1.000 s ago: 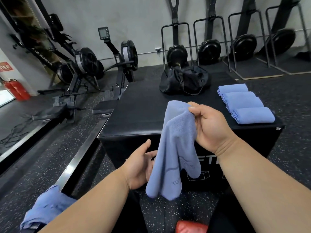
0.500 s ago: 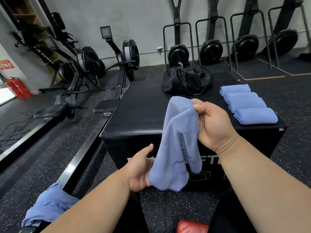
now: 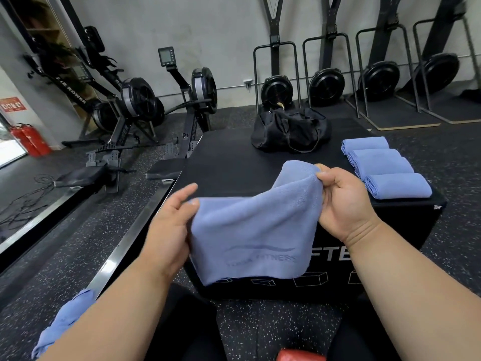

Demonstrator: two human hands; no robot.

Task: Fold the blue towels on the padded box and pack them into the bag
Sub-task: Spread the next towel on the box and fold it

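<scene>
Both hands pinch a blue towel (image 3: 255, 230) in front of the padded box (image 3: 234, 173), left hand (image 3: 169, 227) maybe loosely, right hand (image 3: 341, 201) tight at its top corner.

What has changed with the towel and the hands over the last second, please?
The left hand has taken the towel by its edge and drawn it leftward, spreading it wide. The right hand still pinches the top corner. The folded towels and bag stayed put.

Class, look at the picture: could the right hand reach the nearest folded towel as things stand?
Probably not yet: the right hand grips the open towel. The nearest folded towel lies just beside it, nothing between.
</scene>
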